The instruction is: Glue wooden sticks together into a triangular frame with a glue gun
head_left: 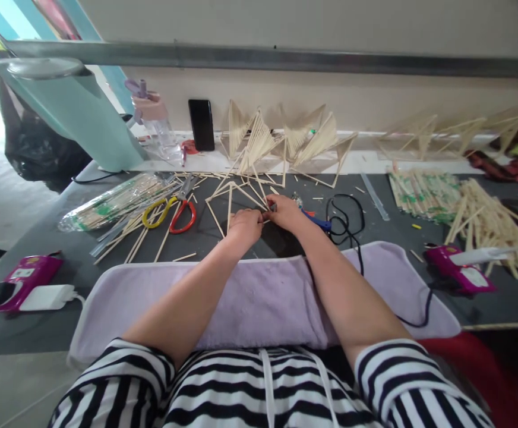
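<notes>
One angular wooden frame (pixel 230 205), fuzzy cloth (pixel 259 303)

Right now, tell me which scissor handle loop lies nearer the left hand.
The red loop; the yellow loop sits farther from the left hand.

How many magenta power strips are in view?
2: one power strip left of the lilac towel, the other power strip on the right, beside the loose sticks.

The left forearm (pixel 188 291) stretched from the lower left of the frame, and the right forearm (pixel 341 276) from the lower right. Near the centre, the left hand (pixel 245 226) and the right hand (pixel 286 211) were close together, both curled.
</notes>
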`<state>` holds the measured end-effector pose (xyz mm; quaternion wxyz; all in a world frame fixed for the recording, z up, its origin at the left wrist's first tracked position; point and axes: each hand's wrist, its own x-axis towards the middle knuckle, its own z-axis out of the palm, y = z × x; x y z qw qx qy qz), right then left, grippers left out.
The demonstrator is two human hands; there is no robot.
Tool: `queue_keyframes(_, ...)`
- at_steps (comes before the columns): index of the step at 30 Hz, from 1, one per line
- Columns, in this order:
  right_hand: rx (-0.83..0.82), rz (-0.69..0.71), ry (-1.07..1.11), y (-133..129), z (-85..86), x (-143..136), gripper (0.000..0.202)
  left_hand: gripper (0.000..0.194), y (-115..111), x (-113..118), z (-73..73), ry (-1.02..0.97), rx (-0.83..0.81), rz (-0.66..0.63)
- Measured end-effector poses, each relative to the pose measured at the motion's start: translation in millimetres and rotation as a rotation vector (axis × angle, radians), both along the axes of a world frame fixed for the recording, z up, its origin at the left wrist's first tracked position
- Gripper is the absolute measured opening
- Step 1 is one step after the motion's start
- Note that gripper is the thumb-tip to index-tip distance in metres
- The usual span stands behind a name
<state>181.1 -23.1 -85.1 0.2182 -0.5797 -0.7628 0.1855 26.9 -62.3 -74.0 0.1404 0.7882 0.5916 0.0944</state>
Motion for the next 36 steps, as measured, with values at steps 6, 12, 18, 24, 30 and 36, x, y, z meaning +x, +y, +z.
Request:
queue_keyframes(6, 0.054, 0.067, -0.044, -5, 2.7, -1, 0.017, 0.018, -2, -1, 5.6, 0.022, 0.005, -0.019)
queue_keyframes(12, 0.061, 0.059, -0.097, -15, 3.4, -4, 0.022, 0.018, -5, -2, 11.7, 0.084, -0.04, -0.034)
queue_keyframes(18, 0.058, 0.048, -0.11, -21, 6.4, -3, 0.031, 0.023, -7, -2, 21.1, 0.136, -0.106, -0.069)
queue_keyframes(24, 0.068, 0.046, -0.14, -27, 12.2, -3, 0.032, 0.026, -11, 1, 29.6, 0.167, -0.13, -0.085)
queue_keyframes(30, 0.032, 0.03, -0.147, -31, 13.3, -9, 0.026, 0.023, -16, -7, 35.1, 0.241, -0.087, -0.133)
queue_keyframes(36, 0.012, 0.035, -0.151, -39, 11.6, -21, 0.027, 0.022, -15, -32, 29.0, 0.302, 0.027, -0.207)
